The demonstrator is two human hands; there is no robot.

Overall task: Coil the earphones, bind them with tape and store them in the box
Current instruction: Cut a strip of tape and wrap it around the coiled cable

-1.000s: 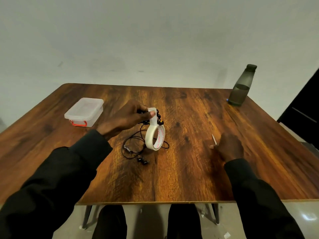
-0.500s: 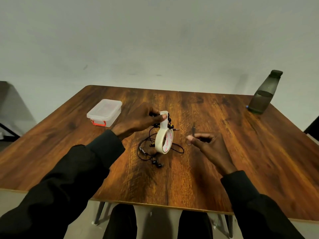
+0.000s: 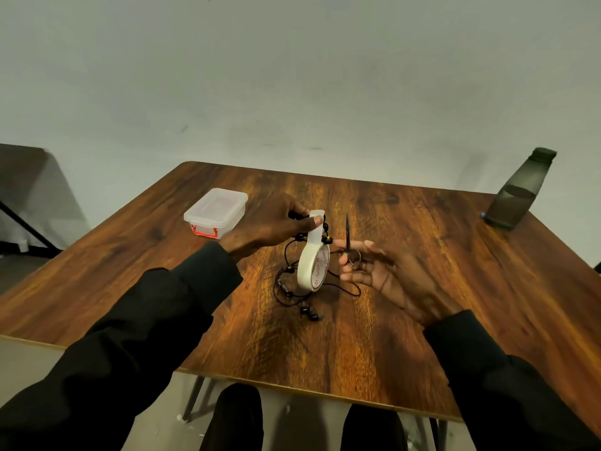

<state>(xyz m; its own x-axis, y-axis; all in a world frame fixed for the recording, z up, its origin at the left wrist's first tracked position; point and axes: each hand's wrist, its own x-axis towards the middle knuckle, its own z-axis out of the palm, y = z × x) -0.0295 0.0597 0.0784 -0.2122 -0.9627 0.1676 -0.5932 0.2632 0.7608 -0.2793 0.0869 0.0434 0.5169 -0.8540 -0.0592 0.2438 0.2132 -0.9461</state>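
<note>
My left hand (image 3: 276, 224) is raised over the table and pinches the coiled top of the black earphones (image 3: 294, 286) together with the loose end of the white tape. The tape roll (image 3: 313, 267) hangs from that strip, and the earbuds trail down onto the wood. My right hand (image 3: 374, 271) is just right of the roll, palm up, holding small scissors (image 3: 348, 237) with the blades pointing up. The clear plastic box (image 3: 216, 211) with a red latch stands lidded at the back left.
The wooden table (image 3: 422, 320) has its front edge near my knees. A dark water bottle (image 3: 520, 190) stands at the far right corner. Another table (image 3: 22, 190) is off to the left, by the wall.
My right hand picked up the scissors from the table at the right and brought them in beside the tape roll. My left hand kept holding the earphones and tape.
</note>
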